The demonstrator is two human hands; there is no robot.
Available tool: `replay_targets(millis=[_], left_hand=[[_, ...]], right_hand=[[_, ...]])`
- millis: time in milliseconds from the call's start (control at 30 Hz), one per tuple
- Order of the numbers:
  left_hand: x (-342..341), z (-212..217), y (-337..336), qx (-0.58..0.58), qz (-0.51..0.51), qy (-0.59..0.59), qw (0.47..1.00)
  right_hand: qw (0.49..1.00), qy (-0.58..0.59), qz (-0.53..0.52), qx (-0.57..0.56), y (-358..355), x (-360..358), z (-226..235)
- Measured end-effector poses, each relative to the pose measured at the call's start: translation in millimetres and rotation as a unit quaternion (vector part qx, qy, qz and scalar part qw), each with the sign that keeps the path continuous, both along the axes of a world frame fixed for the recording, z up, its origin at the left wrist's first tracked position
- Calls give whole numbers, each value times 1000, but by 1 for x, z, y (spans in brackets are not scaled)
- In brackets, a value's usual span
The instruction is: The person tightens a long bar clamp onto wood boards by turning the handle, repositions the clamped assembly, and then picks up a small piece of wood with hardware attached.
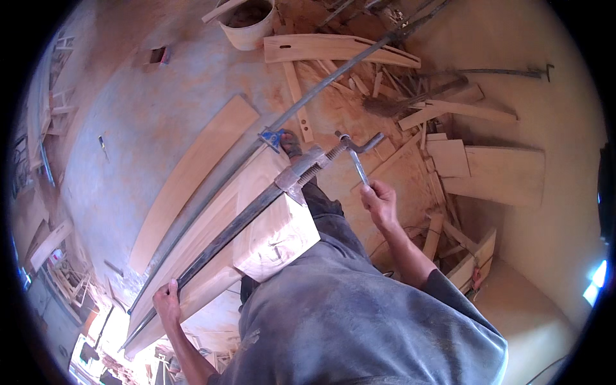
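A long sash clamp lies along a pale wooden workpiece, its dark bar running from lower left to a rusty screw head. My right hand grips the bent metal crank handle at the end of that screw. Down the bar, my left hand is closed at its edge, thumb on top. The workpiece ends in a thick, brightly lit block close to my body. Along the far side runs a second bar clamp with a blue jaw, beside my foot.
A curved board lies on the floor beyond the workpiece. Farther off stand a white bucket and a slotted board. Offcuts and a wide panel crowd the right wall. A wooden crate sits behind my right arm.
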State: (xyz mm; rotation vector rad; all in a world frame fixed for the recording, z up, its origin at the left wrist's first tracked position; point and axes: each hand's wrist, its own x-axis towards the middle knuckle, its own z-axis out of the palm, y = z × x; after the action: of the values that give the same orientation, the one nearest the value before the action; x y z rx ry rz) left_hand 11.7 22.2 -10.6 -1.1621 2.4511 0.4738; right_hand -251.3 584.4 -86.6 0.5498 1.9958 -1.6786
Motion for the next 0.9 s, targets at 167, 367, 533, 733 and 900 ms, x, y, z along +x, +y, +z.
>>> replay_targets(millis=[167,367,533,733,900], left_hand=[[-32,19,20,14,35,-54,998],[-34,17,18,-35,46,-76,995],[-27,16,20,-36,73,-70,994],[-21,24,17,22,26,-10,999],[-19,24,7,95,59,-8,994]], right_hand=[[989,-43,56,132,-20,-25,104],[985,-49,0,162,-48,-43,151],[969,75,84,219,-45,-41,154],[974,-222,55,-3,-11,-49,59],[943,-148,-216,-206,-30,-60,31]])
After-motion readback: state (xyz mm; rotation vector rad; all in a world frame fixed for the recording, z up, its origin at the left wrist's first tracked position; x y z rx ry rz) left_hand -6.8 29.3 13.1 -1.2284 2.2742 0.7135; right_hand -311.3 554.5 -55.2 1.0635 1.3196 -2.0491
